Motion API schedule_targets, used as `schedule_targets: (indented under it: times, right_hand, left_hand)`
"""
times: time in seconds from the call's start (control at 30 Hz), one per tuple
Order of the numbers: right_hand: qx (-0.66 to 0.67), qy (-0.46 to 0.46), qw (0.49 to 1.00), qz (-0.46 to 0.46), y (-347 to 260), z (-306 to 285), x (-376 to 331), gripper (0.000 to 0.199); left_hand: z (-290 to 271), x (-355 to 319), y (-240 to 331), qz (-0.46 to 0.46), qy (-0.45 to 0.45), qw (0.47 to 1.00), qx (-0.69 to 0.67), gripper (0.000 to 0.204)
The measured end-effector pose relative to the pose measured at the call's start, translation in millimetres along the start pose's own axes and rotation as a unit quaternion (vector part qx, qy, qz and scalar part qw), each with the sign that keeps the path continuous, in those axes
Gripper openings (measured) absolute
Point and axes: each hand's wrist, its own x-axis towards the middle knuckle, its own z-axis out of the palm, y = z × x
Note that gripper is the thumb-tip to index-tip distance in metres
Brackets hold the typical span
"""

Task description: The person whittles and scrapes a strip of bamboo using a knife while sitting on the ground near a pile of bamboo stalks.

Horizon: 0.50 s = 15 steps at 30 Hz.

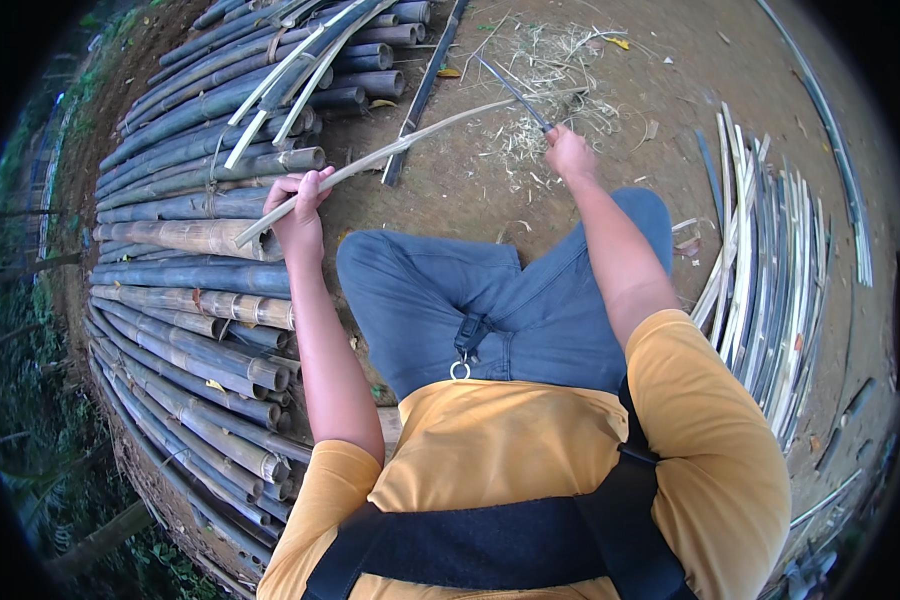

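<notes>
My left hand (pixel 298 212) is closed around a long pale bamboo strip (pixel 420 135) near its near end. The strip slants away to the right, bowing slightly, and its far end reaches over a heap of thin shavings (pixel 545 120). My right hand (pixel 570 157) grips the handle of a knife (pixel 513 92). The knife's long, narrow dark blade points forward and to the left, crossing the strip in the picture. Whether the blade touches the strip I cannot tell. The handle is mostly hidden in my fist.
Stacked bamboo poles (pixel 195 275) line the left side, with split strips (pixel 305 75) lying on top. A dark split length (pixel 425 95) lies on the dirt ahead. Bundled strips (pixel 760 260) lie right of my knee. A long pole (pixel 830 130) lies farther right.
</notes>
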Motion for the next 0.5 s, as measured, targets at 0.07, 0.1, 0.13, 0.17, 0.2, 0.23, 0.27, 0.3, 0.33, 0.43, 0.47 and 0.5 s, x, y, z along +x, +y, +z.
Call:
schedule_targets:
  times: [0.07, 0.1, 0.13, 0.17, 0.2, 0.23, 0.27, 0.3, 0.33, 0.43, 0.47, 0.5]
  right_hand:
    - [-0.021, -0.005, 1.000, -0.010, -14.3, -4.9, -14.9, 0.023]
    - [-0.029, -0.012, 0.999, -0.036, -15.0, -8.3, -13.8, 0.023]
    - [-0.036, -0.019, 0.997, -0.062, -16.2, -11.2, -12.6, 0.023]
    - [-0.043, -0.025, 0.995, -0.085, -12.8, -12.2, -11.5, 0.023]
    - [-0.050, -0.023, 0.996, -0.064, -9.7, -11.5, -7.0, 0.023]
    - [-0.033, -0.012, 0.999, -0.026, -3.6, -6.4, -3.5, 0.023]
    - [-0.014, 0.001, 1.000, 0.010, 6.9, 2.0, 2.3, 0.022]
    - [0.005, 0.015, 0.999, 0.043, 7.9, 2.7, 7.6, 0.022]
    - [0.012, 0.007, 1.000, 0.025, 10.9, 1.0, 13.4, 0.023]
    - [0.002, -0.037, 0.999, -0.021, 2.1, -2.8, 4.1, 0.024]
    - [-0.014, -0.048, 0.998, -0.024, -2.7, -15.0, -1.1, 0.024]
    - [-0.030, -0.059, 0.997, -0.027, -5.7, -22.1, -5.1, 0.024]
  left_hand:
    - [-7.3, -3.4, -5.1, -0.001, -0.004, 1.000, 0.001, 0.022]
    - [-11.3, -3.9, -7.2, 0.000, -0.006, 1.000, 0.003, 0.022]
    - [-14.9, -3.2, -9.7, -0.001, -0.007, 1.000, 0.000, 0.023]
    - [-13.9, -1.4, -8.7, 0.001, -0.014, 1.000, 0.006, 0.023]
    - [-13.1, 0.3, -7.8, 0.002, -0.021, 1.000, 0.013, 0.023]
    - [-12.3, 0.9, -7.2, 0.004, -0.027, 0.999, 0.019, 0.023]
    - [-9.9, 0.8, -5.2, 0.004, -0.036, 0.999, 0.017, 0.023]
    - [-8.8, 0.7, -4.2, 0.007, -0.040, 0.999, 0.014, 0.023]
    - [-7.0, 2.1, -3.5, 0.010, -0.045, 0.999, 0.012, 0.023]
    - [-4.3, 1.0, -1.0, -0.007, -0.012, 1.000, 0.004, 0.019]
    - [-4.4, 0.2, -1.6, -0.009, -0.009, 1.000, -0.002, 0.020]
    - [-6.2, -0.4, -2.0, 0.000, -0.013, 1.000, 0.002, 0.020]
